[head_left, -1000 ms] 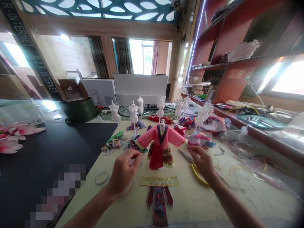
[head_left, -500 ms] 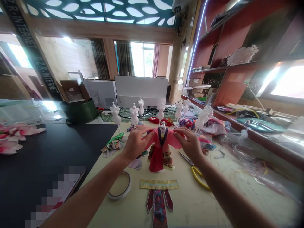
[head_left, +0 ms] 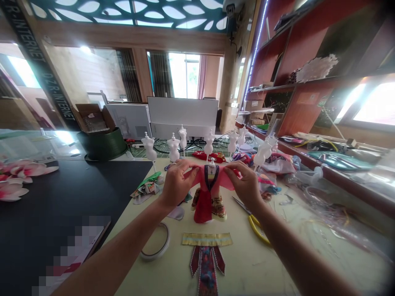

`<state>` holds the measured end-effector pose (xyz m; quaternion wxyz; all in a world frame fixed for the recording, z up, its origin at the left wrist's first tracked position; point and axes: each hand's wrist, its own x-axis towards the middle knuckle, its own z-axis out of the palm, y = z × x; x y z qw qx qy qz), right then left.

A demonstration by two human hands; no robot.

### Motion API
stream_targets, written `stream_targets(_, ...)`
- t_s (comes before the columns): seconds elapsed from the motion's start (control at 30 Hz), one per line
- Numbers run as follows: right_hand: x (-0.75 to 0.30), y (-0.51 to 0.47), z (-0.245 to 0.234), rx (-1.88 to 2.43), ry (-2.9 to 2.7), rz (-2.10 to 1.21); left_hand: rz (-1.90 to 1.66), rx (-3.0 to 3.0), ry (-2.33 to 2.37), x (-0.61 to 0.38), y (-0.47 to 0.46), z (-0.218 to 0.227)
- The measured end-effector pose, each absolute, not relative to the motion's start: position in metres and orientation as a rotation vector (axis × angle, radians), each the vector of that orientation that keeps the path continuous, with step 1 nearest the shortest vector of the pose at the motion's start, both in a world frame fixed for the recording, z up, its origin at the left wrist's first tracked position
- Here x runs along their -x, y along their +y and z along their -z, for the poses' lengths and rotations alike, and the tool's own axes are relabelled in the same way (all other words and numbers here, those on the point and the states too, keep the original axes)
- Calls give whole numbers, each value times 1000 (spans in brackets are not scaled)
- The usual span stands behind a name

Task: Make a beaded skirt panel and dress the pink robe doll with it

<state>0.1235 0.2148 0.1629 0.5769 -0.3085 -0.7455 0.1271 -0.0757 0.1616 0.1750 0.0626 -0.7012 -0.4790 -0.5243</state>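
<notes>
A small white mannequin wearing a pink and red doll robe [head_left: 209, 197] stands on the pale yellow table [head_left: 265, 263]. My left hand [head_left: 176, 183] pinches the robe's left sleeve at shoulder height. My right hand [head_left: 246, 183] pinches the right sleeve the same way. Both sleeves are held spread outward. In front of the robe lies a gold sash with red and blue hanging strips [head_left: 207, 251]. A tape ring [head_left: 156, 243] lies under my left forearm. Yellow-handled scissors [head_left: 254, 224] lie beside my right wrist.
Several bare white mannequins [head_left: 173, 149] stand in a row behind, among heaps of coloured cloth [head_left: 148, 186]. A black mat [head_left: 55, 205] covers the left side, with pink paper flowers [head_left: 15, 176] at its edge. Clear plastic clutter [head_left: 321, 197] and shelves fill the right.
One second ago my hands were low in front of the robe. They rose and took hold of its sleeves, and since half a second ago they have drawn the sleeves slightly higher.
</notes>
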Motion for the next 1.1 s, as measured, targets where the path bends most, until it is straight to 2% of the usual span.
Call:
stream_targets(0.23, -124, 212, -154, 683, -1805, -191, 1560, 2154, -1402, 79, 159, -166)
stream_targets(0.4, -126, 198, -139, 550, -1822, 265, 1376, 1885, -1123, 69, 139, -146)
stream_targets(0.6, -122, 184, -109, 547, -1950, 517, 1100, 1884, -1130, 56, 130, -109)
stream_targets(0.8, -114, 193, -96, 563, -1875, 563, 1079, 1826, -1063, 58, 148, -99)
stream_targets(1.1, -115, 195, -102, 524, -1882, 578, 1110, 1841, -1000, 58, 152, -105)
